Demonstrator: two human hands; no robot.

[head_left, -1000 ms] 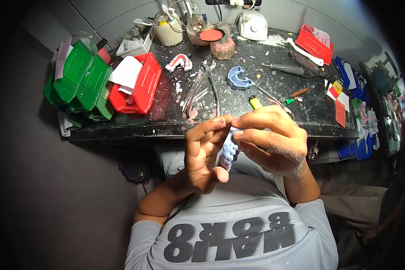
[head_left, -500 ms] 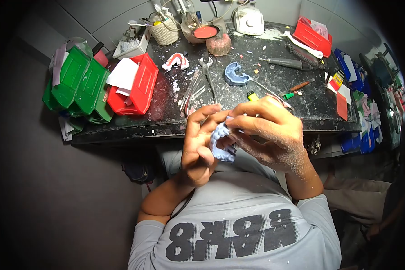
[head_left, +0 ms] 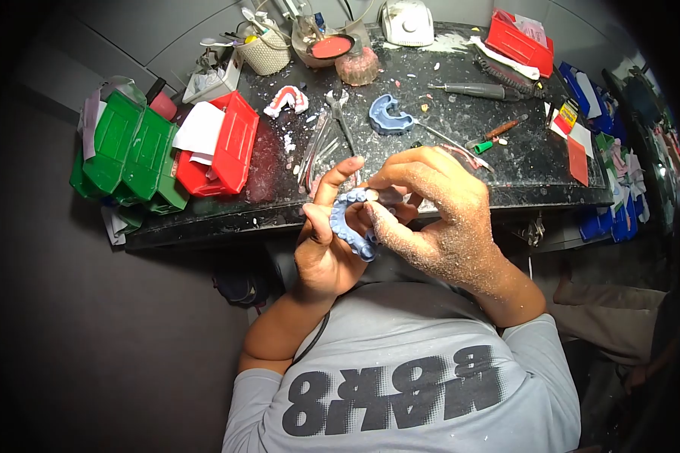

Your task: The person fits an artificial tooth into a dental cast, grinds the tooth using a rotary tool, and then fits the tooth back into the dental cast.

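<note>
A blue horseshoe-shaped dental model (head_left: 342, 220) with tooth shapes is held up between both hands, in front of the bench's edge. My left hand (head_left: 326, 245) supports its outer left side, thumb raised beside it and one finger pointing up. My right hand (head_left: 438, 208), dusted with white powder, pinches the model's upper right end between thumb and fingers. Behind the hands on the bench lie a blue impression tray (head_left: 389, 117) with a long handle, metal pliers (head_left: 341, 124) and a red and white dental arch (head_left: 286, 101).
Green bins (head_left: 125, 147) and a red bin (head_left: 230, 147) stand at the left. At the back are a woven cup (head_left: 265, 51) and a pink dish (head_left: 331, 47). A grey handpiece (head_left: 480, 90) and a brown-handled tool (head_left: 506, 128) lie on the right. Another person's leg (head_left: 612, 309) shows at lower right.
Both hands have turned the blue model, so its tooth side and open arch now face the camera. The hands have shifted slightly left, and the view has moved a little.
</note>
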